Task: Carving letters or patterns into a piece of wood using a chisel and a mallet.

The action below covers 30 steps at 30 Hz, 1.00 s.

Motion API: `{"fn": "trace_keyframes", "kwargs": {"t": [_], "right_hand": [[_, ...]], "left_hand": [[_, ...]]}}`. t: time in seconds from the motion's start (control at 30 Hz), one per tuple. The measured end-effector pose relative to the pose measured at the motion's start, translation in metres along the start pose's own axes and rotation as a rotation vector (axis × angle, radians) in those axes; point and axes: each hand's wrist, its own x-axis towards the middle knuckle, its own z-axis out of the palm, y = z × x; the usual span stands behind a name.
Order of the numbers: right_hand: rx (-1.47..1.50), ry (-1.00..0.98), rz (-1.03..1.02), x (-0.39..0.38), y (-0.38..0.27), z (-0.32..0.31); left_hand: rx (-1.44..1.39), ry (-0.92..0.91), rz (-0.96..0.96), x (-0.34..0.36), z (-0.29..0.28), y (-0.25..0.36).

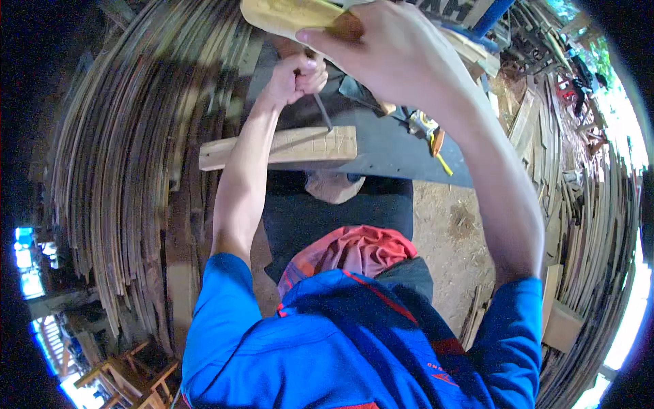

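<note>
My left hand (pixel 300 76) is wrapped round a chisel (pixel 323 113). The top of its brown handle shows above the fist, and its thin metal shaft slants down to the right. The chisel's tip meets the upper face of a pale wooden block (pixel 306 144), near the block's right end, where pencil-like marks show. Higher up, my right hand (pixel 385 48) grips a yellowish wooden mallet (pixel 289 15), held above the chisel handle and apart from the block. Part of the mallet is hidden by the hand and cut off by the picture's edge.
The block lies along the near edge of a dark table (pixel 402 153). To its right are a tape measure (pixel 422 124) and a yellow pencil-like stick (pixel 445 165). Stacked wooden strips (pixel 136 157) rise on the left; more strips (pixel 593 225) stand on the right.
</note>
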Motion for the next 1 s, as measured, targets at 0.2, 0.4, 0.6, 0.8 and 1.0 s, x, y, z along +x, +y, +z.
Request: {"fn": "trace_keyframes", "kwargs": {"t": [0.2,0.4,0.6,0.8,1.0], "right_hand": [[-0.089,0.450,-0.182,-0.019,0.024,0.033],[0.178,0.570,-0.247,-0.029,0.049,0.052],[0.907,0.430,0.069,-0.097,0.117,0.069],[0.439,0.295,0.559,-0.194,0.232,0.162],[0.544,0.242,0.696,-0.230,0.279,0.213]], "left_hand": [[0.376,0.133,0.155,0.003,0.001,-0.016],[0.090,0.278,0.071,0.013,0.009,-0.036],[0.145,0.556,0.242,-0.033,0.070,-0.014],[-0.037,1.273,0.846,-0.194,0.102,0.025],[0.109,1.892,0.974,-0.360,0.135,0.050]]}}
